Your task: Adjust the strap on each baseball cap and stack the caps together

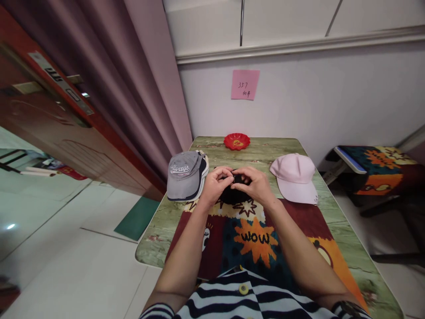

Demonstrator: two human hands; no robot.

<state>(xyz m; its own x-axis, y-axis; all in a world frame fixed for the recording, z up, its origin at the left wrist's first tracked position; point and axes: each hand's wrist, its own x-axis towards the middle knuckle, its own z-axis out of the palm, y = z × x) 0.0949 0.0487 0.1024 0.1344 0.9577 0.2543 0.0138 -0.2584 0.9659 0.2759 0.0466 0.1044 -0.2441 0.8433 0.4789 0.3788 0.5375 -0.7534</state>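
Both hands are at the middle of the table, closed on a black cap [233, 195] that is partly hidden behind the fingers. My left hand [216, 184] pinches its strap from the left side. From the right, my right hand [255, 182] grips the same strap, and a small dark piece shows between the fingertips. A grey cap [182, 173] with "Always" lettering sits left of my hands, with other caps layered behind it. Over on the right rests a pale pink cap [295, 176], its brim toward me.
The caps are on a green wood-patterned table [156, 239] with a colourful "WOW" cloth [229, 248]. A red scalloped dish [237, 141] stands at the far edge. Beyond are a wall with a pink note [245, 85], a curtain [146, 66] and a wooden door [83, 137] at left.
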